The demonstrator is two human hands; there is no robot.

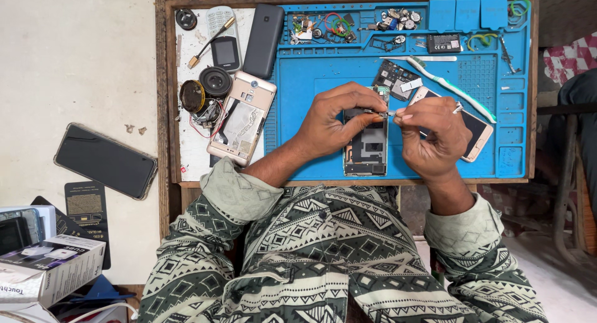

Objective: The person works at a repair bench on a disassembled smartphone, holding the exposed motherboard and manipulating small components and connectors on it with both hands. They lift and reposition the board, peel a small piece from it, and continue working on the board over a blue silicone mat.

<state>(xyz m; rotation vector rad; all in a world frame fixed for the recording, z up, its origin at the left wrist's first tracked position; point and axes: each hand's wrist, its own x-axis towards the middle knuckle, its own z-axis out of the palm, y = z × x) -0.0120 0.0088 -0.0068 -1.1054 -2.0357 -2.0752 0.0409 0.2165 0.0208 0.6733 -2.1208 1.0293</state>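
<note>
Both hands (336,121) (435,136) in pinching grip

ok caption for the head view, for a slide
Both hands, left hand and right hand, work on an opened phone over a blue mat.

An opened phone (367,142) lies on the mat (311,80), another phone (241,117) to its left.

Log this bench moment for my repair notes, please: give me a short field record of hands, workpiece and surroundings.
left hand: rests on the opened phone, fingertips at its top edge
right hand: pinches a thin metal tool toward the same spot
work surface: blue repair mat in a wooden tray
under right hand: gold phone, white toothbrush
left of mat: rose-gold phone shell, black phone
outside tray: black smartphone
</note>
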